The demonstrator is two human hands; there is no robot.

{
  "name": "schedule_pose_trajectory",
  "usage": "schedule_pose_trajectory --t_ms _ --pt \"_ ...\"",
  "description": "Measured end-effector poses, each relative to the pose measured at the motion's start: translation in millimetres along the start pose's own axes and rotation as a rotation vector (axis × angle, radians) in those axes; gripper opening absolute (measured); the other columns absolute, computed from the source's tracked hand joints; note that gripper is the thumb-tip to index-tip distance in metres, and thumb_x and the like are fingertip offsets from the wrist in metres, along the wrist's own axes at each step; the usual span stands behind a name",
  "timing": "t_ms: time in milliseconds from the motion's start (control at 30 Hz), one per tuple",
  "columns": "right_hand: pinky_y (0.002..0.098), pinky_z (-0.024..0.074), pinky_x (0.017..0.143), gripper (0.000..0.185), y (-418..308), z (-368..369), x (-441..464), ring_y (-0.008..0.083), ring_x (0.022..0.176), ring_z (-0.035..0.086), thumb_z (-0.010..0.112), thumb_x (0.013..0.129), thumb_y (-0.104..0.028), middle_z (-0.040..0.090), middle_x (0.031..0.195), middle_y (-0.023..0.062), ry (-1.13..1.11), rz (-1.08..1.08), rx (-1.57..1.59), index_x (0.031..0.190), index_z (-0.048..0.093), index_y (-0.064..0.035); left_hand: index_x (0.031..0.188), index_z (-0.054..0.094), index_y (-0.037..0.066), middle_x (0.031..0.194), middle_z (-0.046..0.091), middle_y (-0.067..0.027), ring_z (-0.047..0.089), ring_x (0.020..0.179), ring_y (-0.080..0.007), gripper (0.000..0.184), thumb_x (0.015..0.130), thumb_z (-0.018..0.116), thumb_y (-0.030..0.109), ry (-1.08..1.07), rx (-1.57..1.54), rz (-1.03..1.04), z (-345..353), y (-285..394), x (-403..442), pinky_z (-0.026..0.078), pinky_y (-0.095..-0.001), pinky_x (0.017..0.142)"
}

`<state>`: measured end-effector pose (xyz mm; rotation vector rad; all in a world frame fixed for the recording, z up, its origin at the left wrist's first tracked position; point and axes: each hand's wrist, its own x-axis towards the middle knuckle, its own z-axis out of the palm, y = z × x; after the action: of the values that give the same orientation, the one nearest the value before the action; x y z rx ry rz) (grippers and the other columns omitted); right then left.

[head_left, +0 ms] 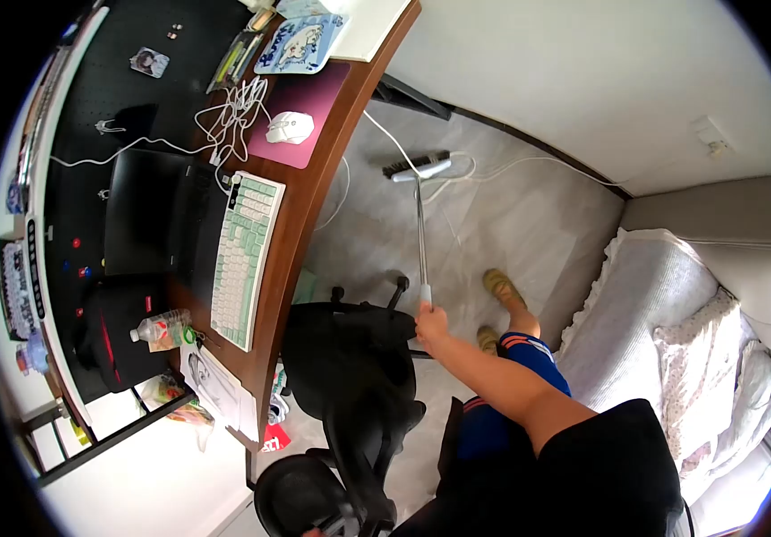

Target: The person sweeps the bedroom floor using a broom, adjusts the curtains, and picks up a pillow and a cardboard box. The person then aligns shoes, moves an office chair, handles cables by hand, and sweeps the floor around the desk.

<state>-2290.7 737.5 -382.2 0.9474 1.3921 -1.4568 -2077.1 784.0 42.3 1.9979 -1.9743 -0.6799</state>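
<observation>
My right hand is closed around the pale grip of a long-handled broom. The thin metal handle runs up the view to a brush head with dark bristles, lying on the grey floor beside a white cable. Only a sliver of my left hand shows at the bottom edge, by the black office chair; its fingers are hidden.
A brown desk on the left bears a keyboard, a mouse, a laptop and a bottle. White cords loop over the floor. At the right stands a bed.
</observation>
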Motion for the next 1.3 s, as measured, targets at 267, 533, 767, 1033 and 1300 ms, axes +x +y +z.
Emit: schedule_pose_trajectory --t_ms 267,533,767,1033,1300 --pt "0.0260 0.0287 0.034 0.023 -59 -59 -55 0.0114 0.042 0.037 0.046 0.085 -0.027 0.046 0.063 0.0047 -0.196 0.189 0.174 0.083 0.045 -0.0037 0.095 0.049 0.000 0.094 0.052 -0.0135 0.050 0.089 -0.0257 0.029 0.067 0.057 0.002 -0.644 0.194 0.782 50 94 77 0.038 -0.0334 0.082" --pt "0.0240 0.0283 0.035 0.023 -100 -128 -17 0.0101 0.042 0.038 0.049 0.083 -0.028 0.044 0.062 0.0032 -0.299 0.210 0.060 0.083 0.043 -0.0061 0.111 0.046 0.000 0.109 0.052 -0.0144 0.050 0.101 -0.0242 0.050 0.069 0.061 0.023 -0.988 0.255 0.634 436 175 224 0.039 -0.0332 0.085" --pt "0.0252 0.0381 0.040 0.033 -133 -197 9 0.0123 0.045 0.047 0.048 0.084 -0.026 0.051 0.058 0.0048 -0.273 0.150 -0.274 0.105 0.046 -0.0015 0.129 0.018 -0.004 0.133 0.026 -0.0207 0.026 0.124 -0.0276 0.088 0.065 0.067 0.030 -0.684 0.129 0.228 758 201 359 0.025 -0.0327 0.099" --pt "0.0385 0.0444 0.058 0.030 -186 -244 30 0.0339 0.065 0.057 0.050 0.082 -0.020 0.056 0.069 0.0188 -0.186 -0.055 -0.734 0.107 0.048 -0.0027 0.119 0.034 -0.003 0.121 0.040 -0.0165 0.034 0.116 -0.0249 0.073 0.062 0.071 0.024 -0.770 -0.304 0.136 861 207 385 0.025 -0.0318 0.097" --pt "0.0451 0.0430 0.058 0.035 -201 -267 30 0.0415 0.070 0.053 0.054 0.079 -0.016 0.054 0.074 0.0227 -0.206 -0.250 -1.046 0.110 0.041 -0.0055 0.086 0.056 0.006 0.079 0.055 -0.0008 0.050 0.075 -0.0111 0.023 0.068 0.065 0.016 -1.136 -0.606 -0.256 907 94 332 0.040 -0.0268 0.069"
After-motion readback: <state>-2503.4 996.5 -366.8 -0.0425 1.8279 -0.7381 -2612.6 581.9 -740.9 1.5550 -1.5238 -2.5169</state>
